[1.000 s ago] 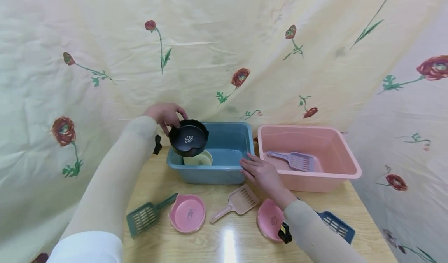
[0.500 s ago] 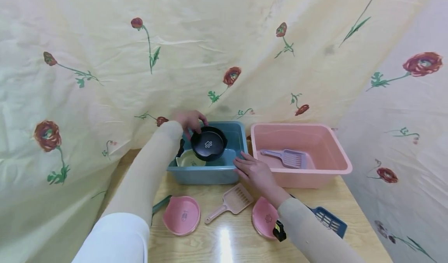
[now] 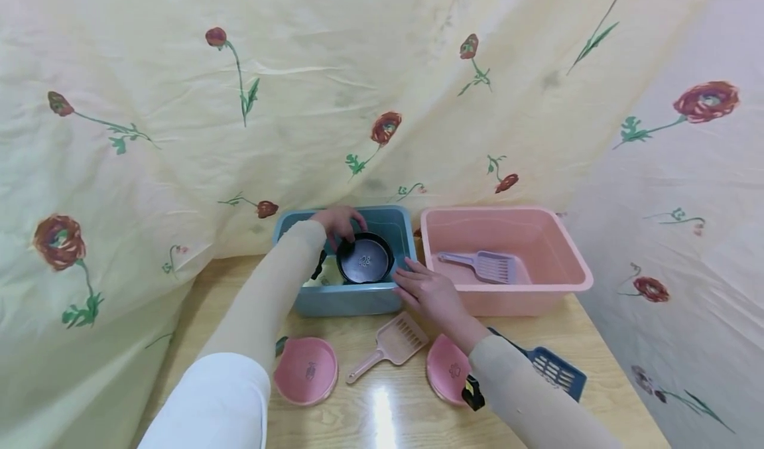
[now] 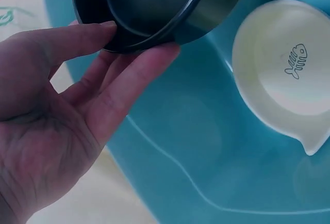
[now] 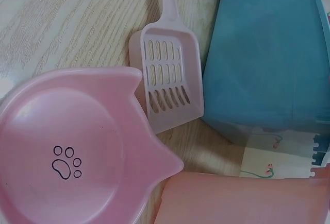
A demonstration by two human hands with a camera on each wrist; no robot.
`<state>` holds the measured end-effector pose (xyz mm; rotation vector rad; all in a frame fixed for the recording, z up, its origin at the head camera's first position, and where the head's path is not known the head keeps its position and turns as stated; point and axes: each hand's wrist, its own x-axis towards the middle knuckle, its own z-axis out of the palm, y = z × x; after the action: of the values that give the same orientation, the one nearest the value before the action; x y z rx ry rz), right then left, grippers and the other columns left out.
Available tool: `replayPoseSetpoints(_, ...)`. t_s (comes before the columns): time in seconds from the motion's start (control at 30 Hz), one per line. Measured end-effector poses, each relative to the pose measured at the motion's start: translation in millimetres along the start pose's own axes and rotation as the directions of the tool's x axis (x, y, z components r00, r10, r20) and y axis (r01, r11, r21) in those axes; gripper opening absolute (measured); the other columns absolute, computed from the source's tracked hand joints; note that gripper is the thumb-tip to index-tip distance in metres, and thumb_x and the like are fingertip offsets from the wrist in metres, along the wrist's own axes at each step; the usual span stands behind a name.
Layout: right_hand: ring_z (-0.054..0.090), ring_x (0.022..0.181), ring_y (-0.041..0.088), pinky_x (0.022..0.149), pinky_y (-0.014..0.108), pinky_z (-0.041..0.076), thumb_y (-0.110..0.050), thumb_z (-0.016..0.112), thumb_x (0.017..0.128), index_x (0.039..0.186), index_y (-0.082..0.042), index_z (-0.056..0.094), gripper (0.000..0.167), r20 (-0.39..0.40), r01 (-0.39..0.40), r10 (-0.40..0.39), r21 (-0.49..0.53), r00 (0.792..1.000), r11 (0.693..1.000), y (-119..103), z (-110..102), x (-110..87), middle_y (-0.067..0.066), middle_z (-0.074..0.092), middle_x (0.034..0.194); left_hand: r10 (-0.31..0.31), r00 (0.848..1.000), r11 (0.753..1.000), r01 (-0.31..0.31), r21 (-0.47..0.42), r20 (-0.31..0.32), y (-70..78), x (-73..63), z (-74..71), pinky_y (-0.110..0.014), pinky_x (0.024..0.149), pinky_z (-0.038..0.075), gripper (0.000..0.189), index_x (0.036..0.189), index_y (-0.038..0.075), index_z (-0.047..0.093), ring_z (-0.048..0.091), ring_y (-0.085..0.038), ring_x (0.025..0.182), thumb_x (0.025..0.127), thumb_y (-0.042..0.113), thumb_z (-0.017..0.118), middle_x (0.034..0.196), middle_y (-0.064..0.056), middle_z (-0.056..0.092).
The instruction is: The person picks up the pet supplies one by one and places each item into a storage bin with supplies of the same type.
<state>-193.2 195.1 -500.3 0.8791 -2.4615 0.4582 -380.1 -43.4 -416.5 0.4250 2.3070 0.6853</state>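
Observation:
My left hand (image 3: pixel 339 223) reaches into the blue litter tray (image 3: pixel 343 301) and pinches the rim of a black pet bowl (image 3: pixel 365 260) with a paw print inside. In the left wrist view the thumb lies inside the bowl's wall (image 4: pixel 221 5) and the fingers outside. Beside it in the tray sits a cream pet bowl (image 4: pixel 278 64) with a fish-bone print. Whether the black bowl touches the tray floor I cannot tell. My right hand (image 3: pixel 434 296) rests with extended fingers at the blue tray's front right corner; the right wrist view does not show this hand.
A pink litter tray (image 3: pixel 507 303) on the right holds a lilac scoop (image 3: pixel 494 267). In front lie a pale pink scoop (image 3: pixel 401 339), two pink pet bowls (image 3: pixel 306 373) and a navy scoop (image 3: pixel 560 371). A green scoop (image 3: pixel 281 345) is mostly hidden by my left arm.
My left hand has carried the black bowl rightward and down into the blue tray, next to the cream bowl. The right hand stays at the tray's corner. The head view has shifted slightly.

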Motion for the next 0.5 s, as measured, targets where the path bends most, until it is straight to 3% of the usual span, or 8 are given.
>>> replayPoseSetpoints(0.5,0.063,0.136,0.036,0.105,0.051,0.057,-0.023,0.079,0.097,0.128,-0.007,0.078,0.034,0.078,-0.058,0.058,0.000,0.995,0.998,-6.1,-8.1,1.7,0.011,0.076,0.129,0.059,0.998,0.997,-0.061,0.039,0.029,-5.4,25.6,22.0,-0.047,0.072,0.068,0.038,0.135,0.013,0.069,0.067,-0.031,0.108,0.101,-0.006,0.064,0.127,-0.018,0.064)
